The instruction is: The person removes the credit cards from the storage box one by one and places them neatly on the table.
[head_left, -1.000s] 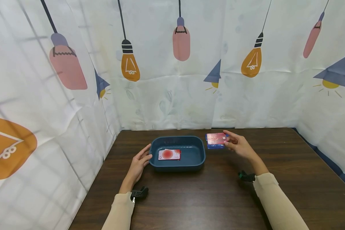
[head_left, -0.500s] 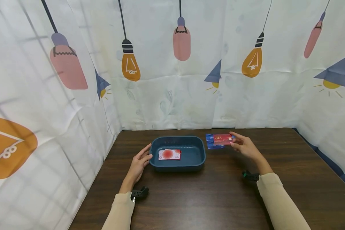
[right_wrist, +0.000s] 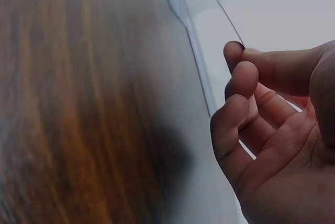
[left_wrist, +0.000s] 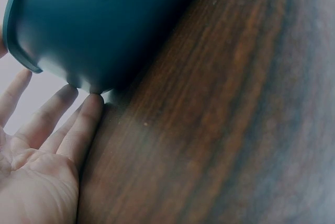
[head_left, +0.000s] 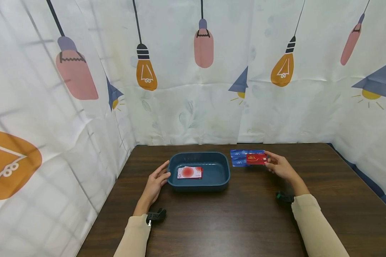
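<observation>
In the head view my right hand (head_left: 280,167) pinches the right edge of a red VIP card (head_left: 255,159). The card overlaps several blue VIP cards (head_left: 238,162) on the table. In the right wrist view, thumb and forefinger meet on the thin edge of the card (right_wrist: 222,9), with the other fingers curled below. My left hand (head_left: 155,184) touches the left end of a dark blue rectangular box (head_left: 197,188) with its fingertips. From the left wrist, those extended fingers (left_wrist: 86,124) rest against the box's outer wall.
White and red cards (head_left: 189,173) lie in a small pile inside the box. The dark wooden table (head_left: 218,221) ends at a printed curtain (head_left: 186,114) at the back and sides. A black band (head_left: 284,197) is on each wrist.
My right hand has moved to the right with the red card, uncovering more of the blue cards beneath. The left hand and the box have stayed put.
</observation>
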`<state>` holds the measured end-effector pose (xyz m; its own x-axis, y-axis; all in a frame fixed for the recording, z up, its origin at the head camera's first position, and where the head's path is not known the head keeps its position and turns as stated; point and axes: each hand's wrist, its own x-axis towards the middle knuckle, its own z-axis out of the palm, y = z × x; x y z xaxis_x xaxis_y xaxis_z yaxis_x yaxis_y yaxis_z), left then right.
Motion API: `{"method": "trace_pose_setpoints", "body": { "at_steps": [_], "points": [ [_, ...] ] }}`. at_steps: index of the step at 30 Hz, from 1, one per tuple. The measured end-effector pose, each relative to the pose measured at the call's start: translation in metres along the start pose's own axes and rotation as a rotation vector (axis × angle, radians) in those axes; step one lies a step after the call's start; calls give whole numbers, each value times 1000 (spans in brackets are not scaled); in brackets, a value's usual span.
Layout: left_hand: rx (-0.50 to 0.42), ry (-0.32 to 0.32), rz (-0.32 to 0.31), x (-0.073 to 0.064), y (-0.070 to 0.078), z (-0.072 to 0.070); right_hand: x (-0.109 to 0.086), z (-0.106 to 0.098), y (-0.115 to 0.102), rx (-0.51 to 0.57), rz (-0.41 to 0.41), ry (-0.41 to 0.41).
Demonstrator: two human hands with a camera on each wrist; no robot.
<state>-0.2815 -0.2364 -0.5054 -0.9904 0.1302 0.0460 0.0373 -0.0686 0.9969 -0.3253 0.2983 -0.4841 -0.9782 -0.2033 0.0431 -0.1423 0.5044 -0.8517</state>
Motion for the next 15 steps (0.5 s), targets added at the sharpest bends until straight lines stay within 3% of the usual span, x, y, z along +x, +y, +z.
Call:
{"method": "trace_pose_setpoints", "body": {
  "at_steps": [15],
  "points": [
    [-3,4,-1,0,1,1,-3,-5,6,-45,72,28]
  ]
}}
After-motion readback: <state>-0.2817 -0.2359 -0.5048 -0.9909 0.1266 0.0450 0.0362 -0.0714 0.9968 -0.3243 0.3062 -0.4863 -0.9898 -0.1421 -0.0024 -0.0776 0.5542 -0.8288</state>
